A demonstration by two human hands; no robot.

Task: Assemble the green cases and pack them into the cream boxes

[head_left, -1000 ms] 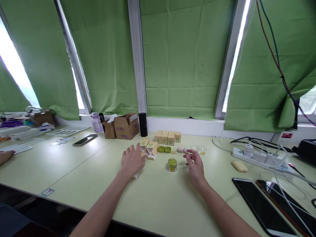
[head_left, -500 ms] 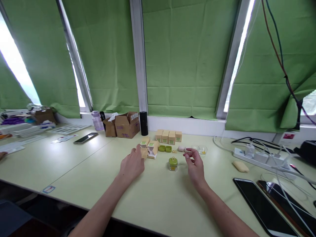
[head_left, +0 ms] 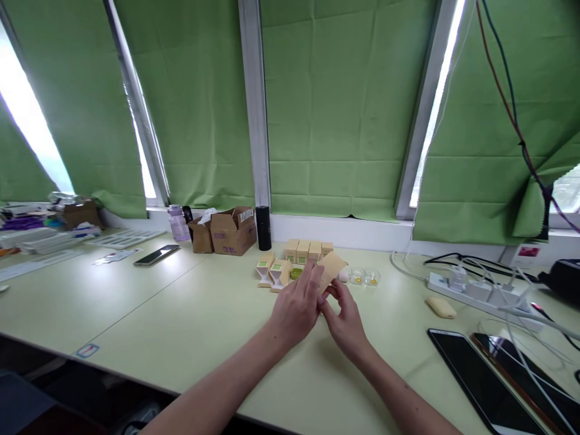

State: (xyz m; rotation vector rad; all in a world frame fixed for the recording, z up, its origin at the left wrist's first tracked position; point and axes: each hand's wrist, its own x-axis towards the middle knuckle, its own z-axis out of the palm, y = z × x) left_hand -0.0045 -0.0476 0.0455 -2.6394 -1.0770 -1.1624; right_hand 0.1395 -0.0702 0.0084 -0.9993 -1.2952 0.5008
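My left hand is closed on a small kraft cardboard box, held tilted above the table. My right hand meets it from the right, thumb and fingers pinched at the box's lower end. The hands hide most of what lies under them, including the spot where a green-lidded glass jar stood. Just left of the held box are two opened kraft boxes with white insides. A green lid shows behind my left hand. Small clear glass jars stand to the right, beside a pale pink piece.
Several closed kraft boxes stand in a row behind. Further back are a black cylinder and an open brown carton. On the right lie a power strip with cables, a beige case and a dark tablet.
My left hand has carried a kraft box right from beside the opened boxes to above the jar's spot. My right hand has moved left and down and closed at the box's end.
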